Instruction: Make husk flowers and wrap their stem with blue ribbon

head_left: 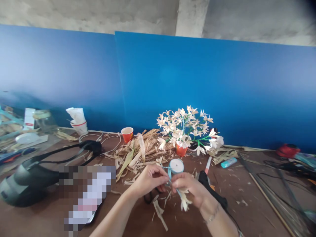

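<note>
My left hand (147,180) is pinched shut on the loose end of a light blue tape running from a small roll (176,166) that stands just beyond my fingers. My right hand (191,189) is closed on a small cream husk flower (184,203) whose petals hang below my palm. Both hands meet above the brown table (247,210), and the tape looks wound around the flower's stem. A black glue gun (209,189) lies right behind my right hand.
A bouquet of cream husk flowers (187,128) stands in an orange cup (181,150) beside a pile of dried husks (138,151). Another orange cup (127,134), a black bag (27,181), a pen (207,165), thin rods (271,204) and cables lie around. A blue wall stands behind.
</note>
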Demonstrator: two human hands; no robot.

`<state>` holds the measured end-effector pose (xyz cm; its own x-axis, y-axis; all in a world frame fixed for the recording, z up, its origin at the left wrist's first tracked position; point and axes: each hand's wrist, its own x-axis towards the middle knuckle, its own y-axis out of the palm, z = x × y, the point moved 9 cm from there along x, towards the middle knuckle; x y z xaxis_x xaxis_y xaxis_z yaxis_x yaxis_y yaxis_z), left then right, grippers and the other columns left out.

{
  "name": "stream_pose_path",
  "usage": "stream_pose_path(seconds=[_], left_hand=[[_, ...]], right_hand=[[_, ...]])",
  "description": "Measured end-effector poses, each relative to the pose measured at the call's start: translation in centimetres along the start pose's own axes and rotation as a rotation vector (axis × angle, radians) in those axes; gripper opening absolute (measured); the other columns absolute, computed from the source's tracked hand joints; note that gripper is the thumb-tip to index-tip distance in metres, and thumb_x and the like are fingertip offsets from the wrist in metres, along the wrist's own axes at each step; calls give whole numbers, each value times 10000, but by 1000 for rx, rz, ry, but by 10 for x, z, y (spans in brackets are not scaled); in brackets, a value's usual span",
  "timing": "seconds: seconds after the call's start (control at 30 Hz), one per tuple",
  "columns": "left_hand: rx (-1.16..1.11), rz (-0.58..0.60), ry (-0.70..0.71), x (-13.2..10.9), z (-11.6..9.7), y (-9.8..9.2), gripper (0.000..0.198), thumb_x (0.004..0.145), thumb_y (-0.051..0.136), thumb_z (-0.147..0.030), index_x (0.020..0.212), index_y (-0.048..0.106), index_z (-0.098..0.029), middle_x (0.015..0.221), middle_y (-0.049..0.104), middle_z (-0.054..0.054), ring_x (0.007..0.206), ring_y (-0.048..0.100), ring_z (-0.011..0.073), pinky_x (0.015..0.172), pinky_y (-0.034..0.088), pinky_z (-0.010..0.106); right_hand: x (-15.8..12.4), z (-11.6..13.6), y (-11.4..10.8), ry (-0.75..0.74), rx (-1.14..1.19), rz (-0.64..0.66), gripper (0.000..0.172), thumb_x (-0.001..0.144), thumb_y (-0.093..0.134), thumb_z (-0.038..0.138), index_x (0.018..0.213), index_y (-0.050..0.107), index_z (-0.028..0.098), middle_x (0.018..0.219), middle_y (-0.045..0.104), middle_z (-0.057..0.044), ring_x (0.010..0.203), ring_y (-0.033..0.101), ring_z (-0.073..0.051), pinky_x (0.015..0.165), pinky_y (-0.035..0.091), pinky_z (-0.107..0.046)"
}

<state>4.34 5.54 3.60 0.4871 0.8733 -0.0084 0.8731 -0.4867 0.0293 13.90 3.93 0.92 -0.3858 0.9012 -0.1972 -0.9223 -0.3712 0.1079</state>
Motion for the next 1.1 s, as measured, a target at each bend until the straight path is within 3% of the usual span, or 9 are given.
stream_pose_path(seconds=[0.1,0.33,0.47,0.57,0.67,0.77,0.87,0.97,1.1], left_hand=[[4,12,1,-1,0,3,230,678,637,-342,676,581,-119,498,586,2,453,569,109,447,449,194],[79,-123,79,7,4,-8,234,699,604,-335,630,546,-119,439,550,-13,388,525,105,395,427,199],[70,-103,26,9,10,-10,241,689,614,-345,651,566,-112,459,574,1,412,551,116,411,439,201],[46,-63,-2,9,12,-11,252,670,640,-345,730,602,-103,496,603,14,437,575,128,439,458,215],[36,-32,-13,7,11,-10,262,647,668,-336,757,619,-103,534,619,23,467,591,135,454,466,218],[-25,32,-13,2,6,-2,240,642,678,-331,702,608,-109,550,616,20,486,591,124,481,473,215],[-76,82,-10,-2,0,3,223,650,676,-322,675,592,-117,546,602,5,488,584,111,488,466,203],[-30,86,-10,-3,-1,-4,211,658,669,-309,670,592,-113,543,597,5,462,573,105,460,454,194],[-2,75,-6,0,5,-19,192,663,666,-285,646,582,-113,499,571,-10,417,555,92,383,386,152]], right_hand=[[0,-4,2,24,60,71,158,652,544,264,587,593,128,527,579,-17,478,492,-104,488,358,-217],[-26,61,-2,-494,-826,-474,34,675,588,177,698,611,188,699,634,-9,708,553,-161,754,340,-317],[-35,70,9,-621,-1003,-556,133,748,504,140,658,589,187,667,621,-9,716,543,-164,790,284,-352],[-27,61,2,-520,-806,-456,119,748,506,175,671,596,174,674,619,-18,699,542,-160,739,329,-317],[-9,29,-3,-198,-333,-221,122,717,539,236,653,594,149,586,583,-5,541,507,-113,553,352,-237],[-3,-2,11,73,143,7,134,626,608,258,635,590,125,522,543,15,461,487,-81,472,329,-199],[-4,-11,22,149,286,123,163,577,630,267,621,600,113,507,540,14,454,498,-80,469,336,-193],[-5,0,8,63,-7,32,209,662,585,322,658,631,119,582,613,-29,512,527,-111,507,361,-216],[-7,49,-28,-235,-745,-418,215,765,494,307,734,664,178,755,666,-48,731,570,-180,682,372,-278]])
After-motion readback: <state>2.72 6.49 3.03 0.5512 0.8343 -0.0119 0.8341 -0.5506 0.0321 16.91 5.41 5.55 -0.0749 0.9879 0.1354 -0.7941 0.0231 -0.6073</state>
